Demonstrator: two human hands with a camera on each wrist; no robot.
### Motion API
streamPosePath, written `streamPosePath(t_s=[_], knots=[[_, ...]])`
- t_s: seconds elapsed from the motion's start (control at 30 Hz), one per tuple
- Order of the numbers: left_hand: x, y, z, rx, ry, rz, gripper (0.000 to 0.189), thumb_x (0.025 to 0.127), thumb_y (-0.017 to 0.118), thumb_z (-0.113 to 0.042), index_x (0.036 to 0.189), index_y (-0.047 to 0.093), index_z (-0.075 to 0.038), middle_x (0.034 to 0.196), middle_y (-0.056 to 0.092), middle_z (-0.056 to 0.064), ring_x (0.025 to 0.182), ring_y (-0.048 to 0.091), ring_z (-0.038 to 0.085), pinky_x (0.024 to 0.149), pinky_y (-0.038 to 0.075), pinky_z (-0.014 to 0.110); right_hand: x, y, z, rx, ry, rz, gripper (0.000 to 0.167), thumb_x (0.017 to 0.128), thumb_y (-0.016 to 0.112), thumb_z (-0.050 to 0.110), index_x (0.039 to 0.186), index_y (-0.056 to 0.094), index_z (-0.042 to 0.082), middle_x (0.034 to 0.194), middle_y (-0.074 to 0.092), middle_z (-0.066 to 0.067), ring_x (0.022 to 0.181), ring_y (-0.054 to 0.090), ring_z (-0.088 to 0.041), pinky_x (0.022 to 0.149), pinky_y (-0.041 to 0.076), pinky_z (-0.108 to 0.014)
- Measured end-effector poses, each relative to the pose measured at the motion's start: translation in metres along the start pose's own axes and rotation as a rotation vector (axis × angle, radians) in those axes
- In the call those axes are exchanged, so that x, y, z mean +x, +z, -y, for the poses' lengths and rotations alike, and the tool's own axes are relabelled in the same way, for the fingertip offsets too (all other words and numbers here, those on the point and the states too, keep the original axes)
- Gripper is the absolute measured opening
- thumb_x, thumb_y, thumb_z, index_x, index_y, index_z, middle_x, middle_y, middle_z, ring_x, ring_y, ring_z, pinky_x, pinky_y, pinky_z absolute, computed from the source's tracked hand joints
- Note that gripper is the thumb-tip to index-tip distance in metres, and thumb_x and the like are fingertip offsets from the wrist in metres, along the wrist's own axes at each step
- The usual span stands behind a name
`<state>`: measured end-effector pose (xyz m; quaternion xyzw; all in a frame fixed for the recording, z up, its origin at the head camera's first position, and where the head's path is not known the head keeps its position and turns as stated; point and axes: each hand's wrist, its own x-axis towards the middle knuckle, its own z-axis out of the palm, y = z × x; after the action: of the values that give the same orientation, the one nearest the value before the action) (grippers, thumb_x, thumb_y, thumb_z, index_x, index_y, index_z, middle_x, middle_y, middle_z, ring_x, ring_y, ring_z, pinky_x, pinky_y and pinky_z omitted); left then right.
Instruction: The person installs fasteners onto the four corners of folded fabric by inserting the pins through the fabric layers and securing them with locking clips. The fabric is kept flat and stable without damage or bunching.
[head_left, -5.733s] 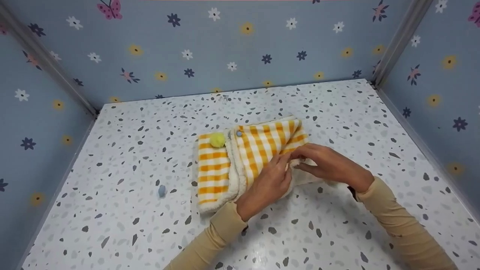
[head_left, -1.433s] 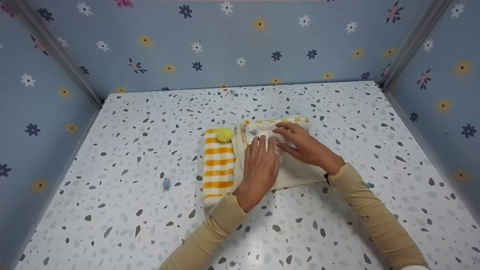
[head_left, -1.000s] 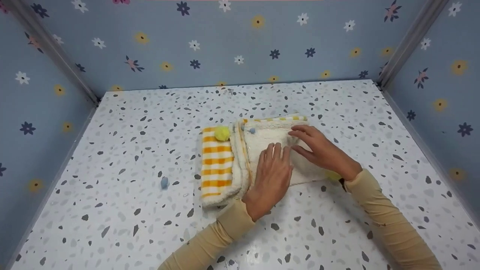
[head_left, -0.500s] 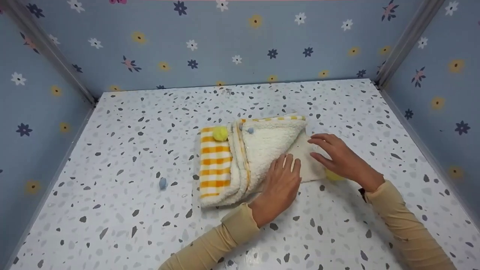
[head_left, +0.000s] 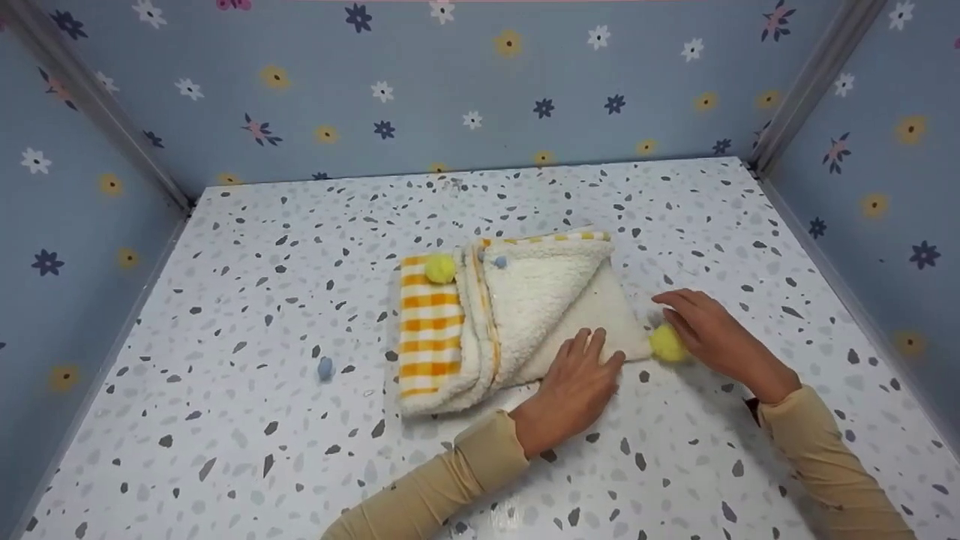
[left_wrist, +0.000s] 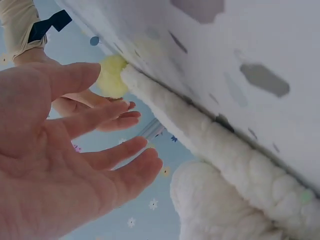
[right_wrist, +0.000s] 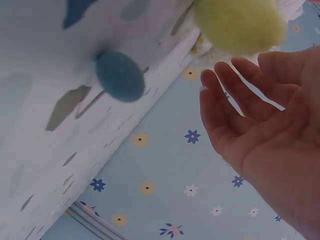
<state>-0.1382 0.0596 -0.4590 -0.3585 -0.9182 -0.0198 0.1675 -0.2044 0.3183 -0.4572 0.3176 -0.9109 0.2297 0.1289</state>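
Observation:
A blanket lies folded on the speckled table, with an orange-and-white checked panel (head_left: 431, 337) at its left and cream fleece (head_left: 536, 292) facing up over the rest. My left hand (head_left: 577, 386) lies over the fleece's lower right edge, fingers spread and gently bent; the left wrist view shows this hand (left_wrist: 75, 145) gripping nothing. A yellow pompom (head_left: 667, 343) sits at the fleece's right corner. My right hand (head_left: 720, 337) is right beside it, and in the right wrist view the loosely curved fingers (right_wrist: 240, 95) are close to the pompom (right_wrist: 240, 25) without closing round it.
Another yellow pompom (head_left: 440, 268) and a small blue ball (head_left: 501, 262) lie along the blanket's top edge. A small blue object (head_left: 325, 367) rests on the table at left. Flower-patterned walls (head_left: 465, 82) enclose the back and sides. A blue oval piece (right_wrist: 120, 76) shows near my right hand.
The checked upper flap has been folded back, fleece side up. Over the last second both hands slid right and toward the front, the right reaching the right-hand pompom and uncovering the fleece's right corner.

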Motion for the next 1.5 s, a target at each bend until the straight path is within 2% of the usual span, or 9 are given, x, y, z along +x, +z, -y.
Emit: streamPosePath(t_s=[0.23, 0.5, 0.6, 0.7, 0.87, 1.07, 1.27, 1.37, 1.5], knots=[[-0.005, -0.001, 0.0, -0.076, 0.052, 0.148, 0.032, 0.107, 0.054, -0.031, 0.136, 0.062, -0.021, 0.153, 0.045, 0.022, 0.14, 0.046, 0.039, 0.112, 0.041, 0.043, -0.013, -0.006, -0.003, 0.062, 0.164, 0.103, 0.03, 0.104, 0.053, -0.002, 0.133, 0.06, -0.007, 0.124, 0.065, -0.022, 0.118, 0.059, -0.041, 0.098, 0.046, -0.056], [-0.004, -0.001, 0.0, -0.094, -0.001, 0.305, 0.041, 0.111, 0.043, -0.027, 0.149, 0.053, -0.013, 0.159, 0.039, 0.018, 0.147, 0.038, 0.036, 0.117, 0.036, 0.042, -0.021, -0.007, -0.007, 0.026, 0.07, 0.075, 0.024, 0.098, 0.058, -0.01, 0.122, 0.065, -0.008, 0.115, 0.067, -0.021, 0.109, 0.063, -0.041, 0.092, 0.049, -0.057], [-0.002, -0.003, 0.001, -0.052, -0.01, 0.327, 0.041, 0.111, 0.043, -0.023, 0.148, 0.053, -0.01, 0.158, 0.041, 0.016, 0.146, 0.039, 0.032, 0.116, 0.037, 0.039, -0.023, -0.011, -0.008, 0.025, 0.09, 0.096, 0.024, 0.097, 0.058, -0.012, 0.119, 0.066, -0.008, 0.113, 0.068, -0.02, 0.108, 0.064, -0.04, 0.09, 0.05, -0.056], [0.0, -0.001, 0.002, -0.022, -0.008, 0.275, 0.036, 0.107, 0.048, -0.016, 0.141, 0.058, -0.006, 0.151, 0.047, 0.014, 0.137, 0.048, 0.027, 0.108, 0.043, 0.035, -0.026, -0.016, -0.008, 0.044, 0.151, 0.138, 0.025, 0.099, 0.054, -0.013, 0.12, 0.066, -0.008, 0.113, 0.068, -0.02, 0.108, 0.064, -0.04, 0.091, 0.05, -0.056], [0.004, 0.004, 0.006, -0.059, -0.029, 0.091, 0.022, 0.099, 0.062, -0.006, 0.12, 0.065, -0.002, 0.122, 0.056, 0.011, 0.1, 0.057, 0.021, 0.083, 0.051, 0.028, -0.028, -0.024, -0.01, 0.094, 0.27, 0.22, 0.026, 0.101, 0.05, -0.01, 0.121, 0.065, -0.009, 0.114, 0.068, -0.021, 0.109, 0.063, -0.04, 0.091, 0.05, -0.057], [0.008, 0.005, 0.018, -0.174, -0.06, -0.053, 0.017, 0.091, 0.062, 0.011, 0.104, 0.063, 0.0, 0.102, 0.054, 0.01, 0.084, 0.057, 0.023, 0.075, 0.051, 0.027, -0.031, -0.033, -0.016, 0.096, 0.266, 0.241, 0.024, 0.098, 0.055, -0.011, 0.12, 0.066, -0.009, 0.112, 0.068, -0.021, 0.105, 0.065, -0.04, 0.086, 0.053, -0.054], [0.008, 0.001, 0.029, -0.281, -0.059, -0.131, 0.026, 0.088, 0.058, 0.017, 0.105, 0.062, -0.002, 0.106, 0.055, 0.012, 0.087, 0.056, 0.025, 0.079, 0.05, 0.03, -0.036, -0.049, -0.018, 0.083, 0.285, 0.306, 0.015, 0.097, 0.067, 0.001, 0.11, 0.068, -0.005, 0.101, 0.067, -0.012, 0.09, 0.064, -0.029, 0.075, 0.054, -0.042], [0.009, -0.001, 0.031, -0.317, -0.054, -0.133, 0.03, 0.088, 0.059, 0.016, 0.108, 0.066, -0.006, 0.116, 0.056, 0.013, 0.092, 0.055, 0.026, 0.082, 0.05, 0.032, -0.039, -0.055, -0.017, 0.073, 0.326, 0.37, 0.016, 0.094, 0.075, 0.013, 0.102, 0.069, 0.001, 0.095, 0.064, -0.007, 0.085, 0.061, -0.023, 0.072, 0.051, -0.039], [0.011, 0.0, 0.03, -0.267, -0.032, -0.093, 0.034, 0.091, 0.061, 0.009, 0.113, 0.075, -0.014, 0.132, 0.057, 0.012, 0.098, 0.055, 0.026, 0.079, 0.051, 0.032, -0.042, -0.059, -0.015, 0.115, 0.395, 0.473, 0.02, 0.09, 0.08, 0.019, 0.095, 0.066, 0.005, 0.089, 0.063, -0.001, 0.079, 0.056, -0.016, 0.069, 0.047, -0.035]])
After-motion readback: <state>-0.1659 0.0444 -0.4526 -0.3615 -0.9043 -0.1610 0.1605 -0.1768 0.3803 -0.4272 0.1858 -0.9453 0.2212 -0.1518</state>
